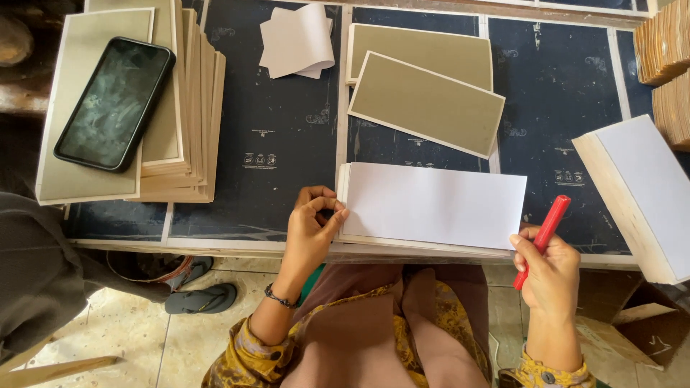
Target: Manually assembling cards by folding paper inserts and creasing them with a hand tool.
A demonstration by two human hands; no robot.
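Two bare hands worked at the near edge of a dark blue work surface [287, 129] printed with small white marks. The left hand [310, 233] had its fingertips pinched together on the left end of a white sheet [435, 202] topping a thin pile of similar pieces just in front of the person. The right hand [550, 271], well apart from the left, was closed around a red marker-like tool [543, 237] that slanted up beside the sheet's right corner without clearly touching it. As a judgement, the work looked partway through: two olive-faced boards [424, 93] with pale borders lay overlapping beyond the pile, a tall stack of cream boards [190, 108] stood at the far left, and a thick block with a white face [640, 190] rested tilted at the right, so many pieces seemed waiting or already handled; which, I could not tell. A black phone [115, 104] lay screen-up on a board atop the left stack. Loose white paper pieces [297, 39] sat near the top centre, slightly curled. Brown corrugated bundles [665, 57] showed at the upper right corner. Below the bench, a dark sandal [201, 298] lay on the tiled floor.
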